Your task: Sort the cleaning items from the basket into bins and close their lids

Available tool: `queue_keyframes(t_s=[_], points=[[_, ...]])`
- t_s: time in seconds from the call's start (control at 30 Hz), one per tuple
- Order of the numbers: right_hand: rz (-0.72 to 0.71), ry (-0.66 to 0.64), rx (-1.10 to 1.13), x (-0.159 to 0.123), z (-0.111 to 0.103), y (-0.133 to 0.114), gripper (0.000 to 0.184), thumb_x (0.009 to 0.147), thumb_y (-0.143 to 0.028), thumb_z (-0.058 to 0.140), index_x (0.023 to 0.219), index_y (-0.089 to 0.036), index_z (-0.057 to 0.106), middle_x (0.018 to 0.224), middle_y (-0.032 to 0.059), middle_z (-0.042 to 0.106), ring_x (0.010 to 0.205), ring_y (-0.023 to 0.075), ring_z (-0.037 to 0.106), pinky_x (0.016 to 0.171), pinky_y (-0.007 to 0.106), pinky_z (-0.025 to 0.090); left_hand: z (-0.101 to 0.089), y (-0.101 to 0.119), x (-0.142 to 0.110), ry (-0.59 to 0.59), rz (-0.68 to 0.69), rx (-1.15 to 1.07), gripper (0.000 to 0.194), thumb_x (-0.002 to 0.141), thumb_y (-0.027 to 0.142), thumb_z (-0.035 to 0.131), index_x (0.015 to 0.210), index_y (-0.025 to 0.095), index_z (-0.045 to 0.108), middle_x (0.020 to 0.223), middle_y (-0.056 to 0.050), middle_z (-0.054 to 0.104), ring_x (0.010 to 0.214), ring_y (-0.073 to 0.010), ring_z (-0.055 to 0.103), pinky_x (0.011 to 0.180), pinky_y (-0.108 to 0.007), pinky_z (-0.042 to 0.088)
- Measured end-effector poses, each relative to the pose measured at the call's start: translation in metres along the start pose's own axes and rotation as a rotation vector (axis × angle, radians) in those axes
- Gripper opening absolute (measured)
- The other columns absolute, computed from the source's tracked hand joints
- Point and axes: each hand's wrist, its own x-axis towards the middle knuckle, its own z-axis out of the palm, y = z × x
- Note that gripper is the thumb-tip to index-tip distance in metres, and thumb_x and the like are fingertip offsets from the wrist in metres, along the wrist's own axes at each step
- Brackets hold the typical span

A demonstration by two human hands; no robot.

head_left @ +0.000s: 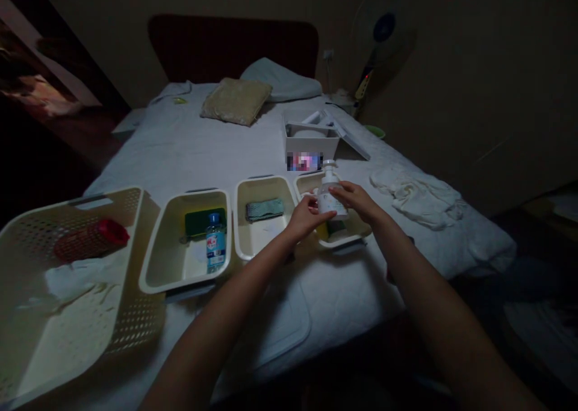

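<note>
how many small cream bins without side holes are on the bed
3. The left bin holds a blue-capped bottle, the middle bin a green cloth, and the right bin is partly hidden by the held pump bottle.

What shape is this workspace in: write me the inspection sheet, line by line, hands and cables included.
Surface: bed with a rumpled white sheet
Things in use: white pump bottle, upright above the rightmost basin
Nearby containers: perforated basket holding a red item; basin with a blue-capped bottle; basin with a folded greenish cloth
Clutter: beige pillow, open white box, crumpled white cloth
Hands: left and right both on the pump bottle
Cables: pale cord below the wall socket
Surroundings: dim room, dark headboard, standing fan
</note>
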Motion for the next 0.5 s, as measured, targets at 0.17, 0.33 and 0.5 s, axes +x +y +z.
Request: queue_keyframes(t_s=[0.17,0.33,0.5], points=[[0.086,-0.023,-0.024,0.001,-0.008,0.02,0.044,0.068,-0.047,0.067,0.095,-0.012,0.064,0.081,0.0046,0.065,0.061,0.0101,0.053,0.054,0.022,0.04,-0.002,-0.004,-0.017,-0.205,0.341,0.521,0.028,0.075,0.032,0.063,0.095,0.015,0.055,0.103,-0.01,0.058,0.094,-0.0207,0.055,0.083,-0.036,0.045],[0.12,-0.098,-0.042,0.004,0.001,0.025,0.041,0.069,-0.047,0.065,0.091,-0.012,0.064,0.079,0.0047,0.065,0.061,0.0105,0.053,0.055,0.022,0.04,-0.004,-0.004,-0.035,-0.505,0.585,0.96,0.021,0.086,0.03,0.048,0.088,0.015,0.062,0.095,-0.01,0.061,0.09,-0.0213,0.057,0.08,-0.034,0.046],[0.109,-0.19,-0.171,0.009,0.017,0.027,0.037,0.07,-0.044,0.065,0.089,-0.013,0.066,0.079,0.0053,0.066,0.066,0.014,0.056,0.062,0.026,0.044,-0.001,-0.009,-0.038,-0.535,0.639,1.094,0.024,0.086,0.017,0.043,0.085,0.015,0.066,0.087,-0.009,0.064,0.082,-0.0195,0.059,0.073,-0.032,0.048]])
